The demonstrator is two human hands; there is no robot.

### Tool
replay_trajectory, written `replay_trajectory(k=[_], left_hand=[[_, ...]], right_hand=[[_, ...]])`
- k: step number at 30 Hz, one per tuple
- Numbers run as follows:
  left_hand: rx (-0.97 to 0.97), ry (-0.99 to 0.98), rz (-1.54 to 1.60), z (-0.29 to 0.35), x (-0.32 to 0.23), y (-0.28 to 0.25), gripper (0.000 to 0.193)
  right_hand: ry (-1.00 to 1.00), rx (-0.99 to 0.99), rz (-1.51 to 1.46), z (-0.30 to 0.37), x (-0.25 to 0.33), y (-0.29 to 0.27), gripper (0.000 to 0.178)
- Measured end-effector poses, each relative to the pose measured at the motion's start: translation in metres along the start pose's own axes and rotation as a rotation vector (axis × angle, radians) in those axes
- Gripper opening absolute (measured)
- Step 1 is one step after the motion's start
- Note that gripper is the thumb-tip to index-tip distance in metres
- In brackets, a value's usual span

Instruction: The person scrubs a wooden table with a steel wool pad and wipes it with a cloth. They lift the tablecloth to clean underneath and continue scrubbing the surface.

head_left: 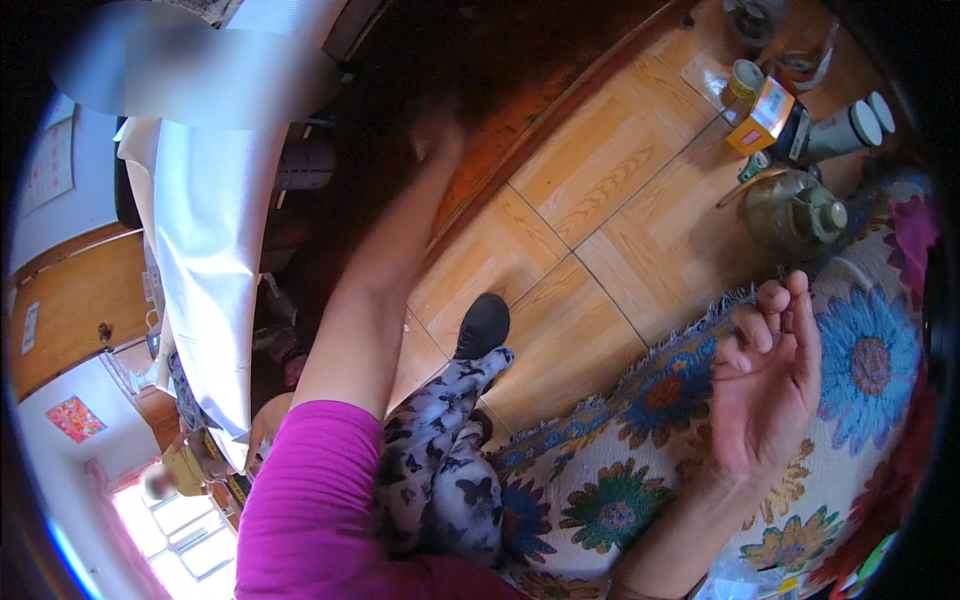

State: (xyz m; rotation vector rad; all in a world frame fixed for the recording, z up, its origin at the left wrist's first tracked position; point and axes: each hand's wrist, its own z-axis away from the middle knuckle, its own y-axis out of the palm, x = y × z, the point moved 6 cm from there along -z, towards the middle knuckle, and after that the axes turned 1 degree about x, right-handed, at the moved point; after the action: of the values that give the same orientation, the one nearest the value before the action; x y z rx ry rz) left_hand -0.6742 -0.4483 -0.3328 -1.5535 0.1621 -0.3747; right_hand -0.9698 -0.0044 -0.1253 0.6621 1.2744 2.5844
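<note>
Door: brown, flat and panel-like [80, 310], it stood far left of the red-brown wooden edge [525, 145].
White sheet: glossy, hanging in a long, nearly upright band [200, 270], left of the wooden edge.
Left hand: beside the wooden edge on its dark left side [437, 135], nearest to it, its forearm rising out of a purple sleeve [315, 480]. Blur and shadow hid the fingers; whether they were spread, pressed together or pinching could not be told, nor whether they touched the wood.
Shoe: black [483, 325], below the wooden edge, under butterfly-printed trousers [460, 490].
Wooden edge: its long axis slanted from lower left to upper right, the upper end pointing away from the person, along the border of the tiled floor [575, 215].
Floral cover: fringed [690, 490], right of and below the wooden edge, its fringe slanting roughly the same way.
Orange box: tilted [765, 115], right of the wooden edge, near a tape roll [743, 78].
Right hand: well right of the wooden edge [765, 380], above the floral cover, palm bared, fingers loosely curled.
Jug: rounded, greenish [790, 215], right of the wooden edge, its cap pointing rightward.
Canister: pale-ended [840, 135], farther right of the wooden edge, lying lengthwise.
</note>
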Motion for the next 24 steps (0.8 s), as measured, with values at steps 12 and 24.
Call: replay_trajectory(k=[12,24], left_hand=[[0.151,0.233,0.629,-0.037,0.02,-0.053,0.034],[0.413,-0.082,1.072,0.018,-0.04,-0.049,0.028]], right_hand=[[0.021,-0.035,-0.041,0.004,0.001,0.001,0.026],[-0.017,-0.061,-0.053,0.01,0.01,-0.006,0.026]])
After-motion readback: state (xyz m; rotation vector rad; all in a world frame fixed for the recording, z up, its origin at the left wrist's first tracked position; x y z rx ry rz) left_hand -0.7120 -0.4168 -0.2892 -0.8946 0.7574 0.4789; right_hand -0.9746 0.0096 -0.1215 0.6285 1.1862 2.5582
